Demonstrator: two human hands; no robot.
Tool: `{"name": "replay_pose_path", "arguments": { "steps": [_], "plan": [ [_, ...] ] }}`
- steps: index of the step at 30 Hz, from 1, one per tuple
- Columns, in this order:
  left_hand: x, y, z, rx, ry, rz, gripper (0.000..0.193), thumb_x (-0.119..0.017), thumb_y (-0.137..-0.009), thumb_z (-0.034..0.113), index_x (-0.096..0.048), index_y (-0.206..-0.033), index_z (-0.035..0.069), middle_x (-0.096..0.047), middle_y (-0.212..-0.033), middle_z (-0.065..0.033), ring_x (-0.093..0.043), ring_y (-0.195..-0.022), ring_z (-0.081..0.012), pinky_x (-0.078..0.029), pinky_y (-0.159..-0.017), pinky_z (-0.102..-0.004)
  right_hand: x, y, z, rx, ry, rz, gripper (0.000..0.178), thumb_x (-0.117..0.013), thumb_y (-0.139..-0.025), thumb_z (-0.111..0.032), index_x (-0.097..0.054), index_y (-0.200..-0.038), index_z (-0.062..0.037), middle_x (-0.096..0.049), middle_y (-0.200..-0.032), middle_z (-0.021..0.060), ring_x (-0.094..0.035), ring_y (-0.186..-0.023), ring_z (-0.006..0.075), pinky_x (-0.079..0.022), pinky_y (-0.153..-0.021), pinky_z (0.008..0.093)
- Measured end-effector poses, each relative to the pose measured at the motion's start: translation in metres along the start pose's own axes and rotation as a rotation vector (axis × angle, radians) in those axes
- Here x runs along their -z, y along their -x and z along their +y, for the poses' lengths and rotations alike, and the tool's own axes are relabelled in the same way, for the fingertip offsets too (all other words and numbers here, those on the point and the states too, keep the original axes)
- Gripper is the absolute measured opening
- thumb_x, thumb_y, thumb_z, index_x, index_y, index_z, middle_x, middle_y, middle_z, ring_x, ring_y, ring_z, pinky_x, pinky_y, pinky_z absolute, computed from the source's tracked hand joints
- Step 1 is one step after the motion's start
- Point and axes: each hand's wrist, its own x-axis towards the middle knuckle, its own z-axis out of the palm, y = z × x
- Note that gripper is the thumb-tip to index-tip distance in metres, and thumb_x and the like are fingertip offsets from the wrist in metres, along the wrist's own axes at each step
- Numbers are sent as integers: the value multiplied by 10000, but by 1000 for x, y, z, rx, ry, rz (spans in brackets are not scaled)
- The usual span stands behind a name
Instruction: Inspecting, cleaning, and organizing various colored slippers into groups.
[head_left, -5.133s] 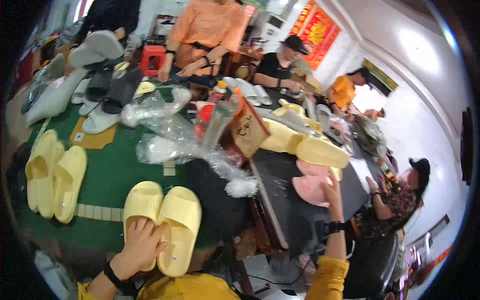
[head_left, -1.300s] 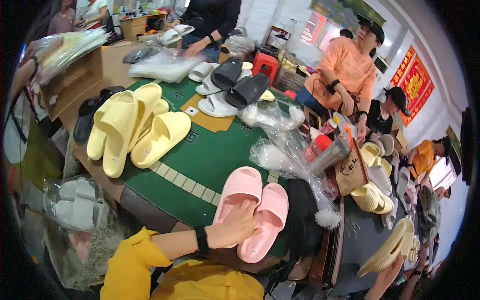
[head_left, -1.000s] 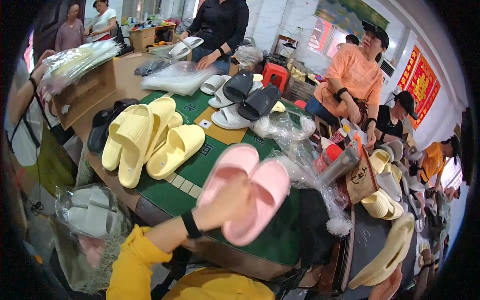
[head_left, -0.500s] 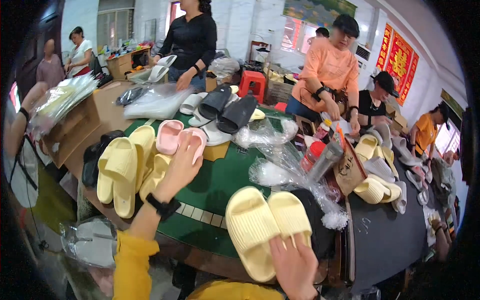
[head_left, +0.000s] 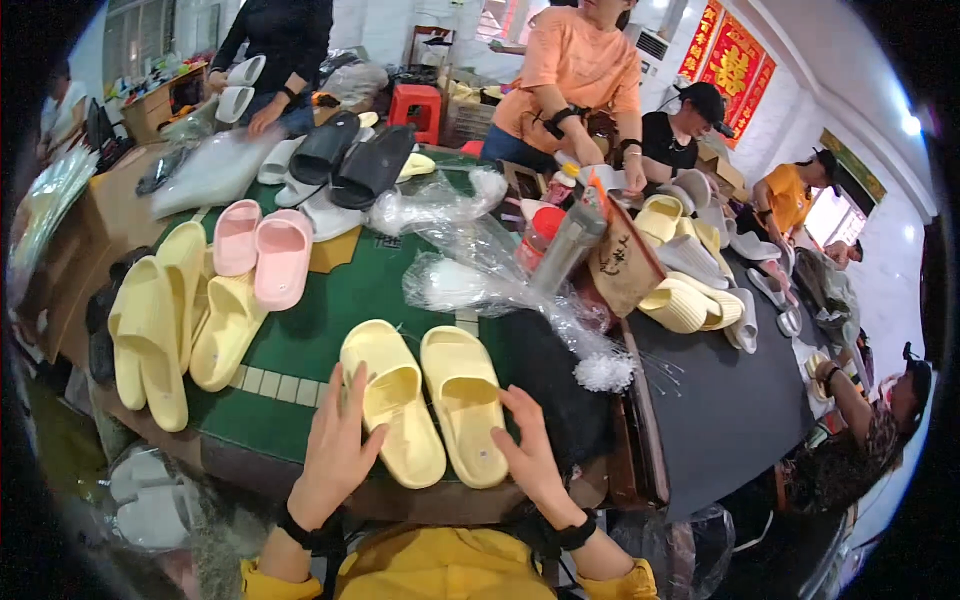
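A pair of pale yellow slides lies side by side near the table's front edge, heel ends toward me: a left slide [head_left: 392, 400] and a right slide [head_left: 462, 400]. My left hand [head_left: 335, 440] touches the outer side of the left slide, fingers stretched and apart. At the right slide's outer side, my right hand [head_left: 530, 450] rests with thumb and fingers spread. Beyond them to the left sits a pair of pink slides [head_left: 280, 255]. Several other yellow slides [head_left: 150, 325] are stacked or leaning at the left.
Black slides [head_left: 370, 165] and grey slides lie at the back. Clear plastic bags [head_left: 450, 285], a metal flask [head_left: 570, 245] and a red-lidded jar [head_left: 540, 235] stand or lie right of centre. More slides cover the dark table [head_left: 720, 400] at right. Several co-workers stand or sit around.
My left hand has left the pink slides and come to the yellow pair. That pair, earlier held together in my right hand, now lies side by side on the table. The view has swung right.
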Motion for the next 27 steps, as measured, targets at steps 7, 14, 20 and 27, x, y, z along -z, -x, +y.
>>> {"name": "replay_pose_path", "arguments": {
  "steps": [7, 14, 20, 27],
  "plan": [
    [-6, 0, -19, -23, 77, -140, 763, -567, -804, -43, -243, -1483, 86, -253, -1482, -272, -322, -1334, -454, -379, -1048, -446, -15, 16, 22, 9, 174, -218, 526, -633, -876, -88, -444, -1354, 27, -318, -1444, 242, -330, -1330, 386, -306, -1090, 415],
    [-4, 17, -2, 21, 173, -204, 742, -511, -832, -41, -208, -1498, 83, -180, -1535, -239, -247, -1388, -431, -354, -1072, -431, 78, 14, -52, -72, 106, -208, 319, -601, -909, -78, -591, -1222, -15, -628, -1171, 167, -643, -968, 208, -518, -817, 296],
    [-9, 20, -4, 22, 200, -161, 708, -481, -855, -48, -206, -1497, 72, -175, -1549, -207, -231, -1399, -424, -342, -1085, -432, 201, 2, -42, -188, 425, 310, 152, -606, -873, -68, -680, -980, 12, -689, -834, 116, -650, -717, 158, -511, -667, 285],
    [-9, 21, -5, 9, 198, -168, 722, -489, -846, -61, -209, -1498, 78, -173, -1550, -209, -221, -1403, -427, -341, -1083, -435, 207, -12, -10, -106, 619, 140, 165, -648, -824, -125, -677, -923, 4, -664, -832, 146, -646, -753, 266, -508, -691, 349]
  ]
}}
